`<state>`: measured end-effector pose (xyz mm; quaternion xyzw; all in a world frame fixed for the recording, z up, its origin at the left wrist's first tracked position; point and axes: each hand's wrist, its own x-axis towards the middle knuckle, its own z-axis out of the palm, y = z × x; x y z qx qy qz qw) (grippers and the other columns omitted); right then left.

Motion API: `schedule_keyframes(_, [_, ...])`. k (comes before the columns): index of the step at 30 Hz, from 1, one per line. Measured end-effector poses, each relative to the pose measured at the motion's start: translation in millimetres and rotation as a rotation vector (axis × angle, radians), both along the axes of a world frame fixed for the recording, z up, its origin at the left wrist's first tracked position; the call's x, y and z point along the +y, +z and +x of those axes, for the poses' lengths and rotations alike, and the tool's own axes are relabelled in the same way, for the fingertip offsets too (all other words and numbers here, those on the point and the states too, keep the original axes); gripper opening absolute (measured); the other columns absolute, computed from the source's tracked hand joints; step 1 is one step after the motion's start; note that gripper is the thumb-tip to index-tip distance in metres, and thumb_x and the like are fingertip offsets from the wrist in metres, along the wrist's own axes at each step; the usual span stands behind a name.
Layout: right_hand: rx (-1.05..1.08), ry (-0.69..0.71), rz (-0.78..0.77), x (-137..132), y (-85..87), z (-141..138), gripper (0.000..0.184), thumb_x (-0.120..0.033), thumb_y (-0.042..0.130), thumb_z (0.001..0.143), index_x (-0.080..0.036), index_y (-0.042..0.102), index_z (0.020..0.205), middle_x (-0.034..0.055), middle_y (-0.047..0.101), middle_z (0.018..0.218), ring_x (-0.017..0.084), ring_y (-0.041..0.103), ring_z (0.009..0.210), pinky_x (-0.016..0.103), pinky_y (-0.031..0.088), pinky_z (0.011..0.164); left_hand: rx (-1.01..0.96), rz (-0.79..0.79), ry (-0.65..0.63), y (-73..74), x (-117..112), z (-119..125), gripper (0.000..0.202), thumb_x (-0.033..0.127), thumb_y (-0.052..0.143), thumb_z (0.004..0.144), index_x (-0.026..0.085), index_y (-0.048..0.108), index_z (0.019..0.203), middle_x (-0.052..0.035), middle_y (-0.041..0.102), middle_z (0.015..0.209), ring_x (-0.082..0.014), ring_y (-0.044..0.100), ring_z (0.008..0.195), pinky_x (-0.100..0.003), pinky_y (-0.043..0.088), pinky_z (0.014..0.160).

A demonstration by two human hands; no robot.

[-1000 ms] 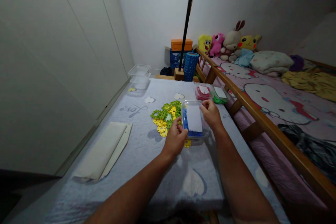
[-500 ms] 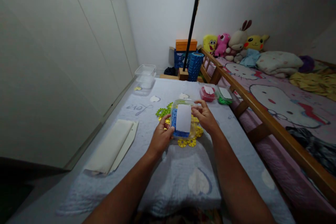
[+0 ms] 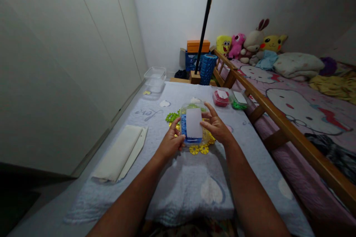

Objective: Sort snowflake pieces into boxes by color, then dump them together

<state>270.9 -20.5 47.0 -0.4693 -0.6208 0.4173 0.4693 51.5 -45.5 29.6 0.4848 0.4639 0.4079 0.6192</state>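
Between my hands is a clear plastic box [image 3: 183, 141] with blue pieces inside and a white paper label [image 3: 194, 123] on its top. My left hand [image 3: 172, 139] grips the box's left side, thumb near the front corner. My right hand [image 3: 217, 126] holds the right side, its thumb on the label's edge and its index finger stretched along the far right corner. Yellow flower-shaped pieces [image 3: 199, 150] lie beneath and in front of the box, partly hidden by it. Green flower-shaped pieces [image 3: 172, 117] show behind it on the left.
Lidded boxes of red pieces [image 3: 221, 98] and green pieces [image 3: 239, 100] stand at the back right. Stacked clear containers [image 3: 155, 77] are at the back left. A folded beige cloth-like sheet [image 3: 121, 153] lies on the left. A wooden bed rail [image 3: 261, 100] borders the table's right side.
My right thumb has moved onto the label's right edge, and the right index finger has straightened. The box stays in about the same place between both hands.
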Motion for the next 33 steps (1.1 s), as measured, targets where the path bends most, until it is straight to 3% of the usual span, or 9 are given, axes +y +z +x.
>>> schedule_keyframes(7, [-0.123,-0.302,0.130,2,-10.6,-17,0.071,-0.036,0.064,0.084,-0.023,0.047,0.152,0.0010,0.068,0.091,0.020,0.065,0.087,0.035,0.051,0.087,-0.084,0.008,-0.033,-0.4,0,-5,0.087,0.032,0.072,0.073,0.028,0.036,0.152,0.0102,0.050,0.078,-0.0088,0.058,0.052,-0.021,0.048,0.047])
schedule_keyframes(11, [-0.218,-0.460,0.152,-2,-10.7,-24,0.046,-0.044,0.059,0.089,-0.018,0.061,0.127,0.0018,0.068,0.080,0.022,0.064,0.077,0.033,0.050,0.077,-0.104,0.016,-0.009,1.2,-2,-4,0.076,0.035,0.075,0.072,0.026,0.044,0.141,0.0100,0.052,0.079,-0.0097,0.062,0.054,-0.022,0.050,0.049])
schedule_keyframes(14, [-0.279,-0.516,0.233,-8,-7.2,-27,0.032,-0.045,0.054,0.093,-0.020,0.063,0.112,0.0010,0.066,0.074,0.020,0.063,0.071,0.030,0.047,0.070,-0.097,0.012,0.002,1.7,-2,-3,0.068,0.037,0.077,0.070,0.024,0.048,0.130,0.0104,0.053,0.079,-0.0104,0.063,0.053,-0.023,0.052,0.049])
schedule_keyframes(20, [-0.190,-0.546,0.440,-14,-2.6,-29,0.031,-0.043,0.058,0.095,-0.021,0.062,0.116,-0.0066,0.055,0.062,0.013,0.055,0.055,0.025,0.042,0.058,-0.102,0.002,0.020,4.5,-5,-3,0.059,0.048,0.078,0.071,0.021,0.053,0.117,0.0093,0.056,0.073,-0.0120,0.066,0.056,-0.023,0.054,0.052])
schedule_keyframes(23, [-0.021,-0.537,0.385,-11,-1.5,-28,0.031,-0.044,0.062,0.093,-0.021,0.061,0.115,-0.0090,0.052,0.059,0.012,0.054,0.052,0.023,0.042,0.055,-0.187,-0.014,0.063,5.5,-4,-2,0.058,0.064,0.067,0.079,0.020,0.055,0.114,0.0068,0.058,0.073,-0.0125,0.066,0.057,-0.025,0.055,0.053])
schedule_keyframes(26, [0.210,-0.563,0.263,-3,-0.8,-23,0.034,-0.048,0.063,0.090,-0.021,0.058,0.110,-0.0101,0.053,0.054,0.011,0.049,0.046,0.021,0.037,0.047,-0.179,-0.002,0.132,3.6,-1,0,0.056,0.067,0.062,0.080,0.019,0.057,0.107,0.0068,0.057,0.069,-0.0125,0.064,0.053,-0.024,0.052,0.050])
schedule_keyframes(29, [0.389,-0.615,0.153,6,-3.9,-11,0.037,-0.047,0.067,0.080,-0.021,0.056,0.103,-0.0111,0.052,0.049,0.010,0.042,0.040,0.020,0.031,0.040,-0.063,0.067,0.215,-1.2,2,3,0.049,0.055,0.072,0.074,0.020,0.054,0.104,0.0101,0.052,0.061,-0.0115,0.056,0.047,-0.022,0.046,0.045])
schedule_keyframes(33, [0.519,-0.680,0.004,16,-16.8,8,0.040,-0.032,0.065,0.062,-0.020,0.056,0.099,-0.0117,0.053,0.047,0.008,0.038,0.037,0.019,0.028,0.037,-0.010,0.126,0.328,-6.9,7,4,0.056,0.035,0.075,0.067,0.020,0.050,0.114,0.0140,0.049,0.057,-0.0106,0.050,0.046,-0.021,0.043,0.049])
